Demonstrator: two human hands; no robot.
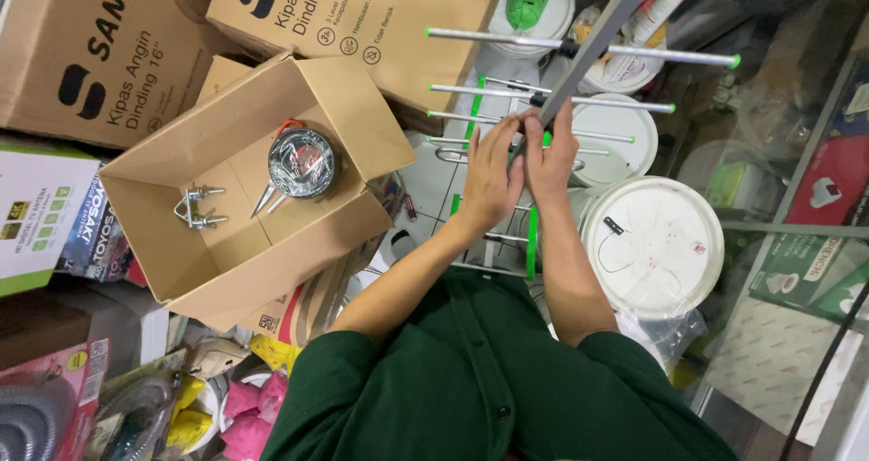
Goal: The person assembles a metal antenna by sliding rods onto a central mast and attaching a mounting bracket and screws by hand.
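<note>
1. Fingers of both hands are curled narrowly around the grey boom of an outdoor aerial (579,58); the left hand (491,180) wraps it from the left, the right hand (552,158) presses against it from the right, the two hands touching each other.
2. That aerial runs from the hands away to the far right, with thin metal cross rods (579,47) tipped in green caps; more rods lie under and near the hands.
3. By my judgement the step in hand is working a rod or a fitting at the near part of the boom, perhaps unfolding or seating it; the exact joint is hidden by the fingers.
4. Left of the hands stands an open cardboard box (172,244) holding a wrapped coil of cable (302,161) and a metal U-bolt clamp (199,208), well apart from the hands.
5. White bucket lids (670,262) lie just right of the right forearm, under the aerial.
6. A next move would call for a steady hold on the boom with one hand while the other turns or presses the part, keeping the long rods clear of the closed boxes (362,13) beyond.
</note>
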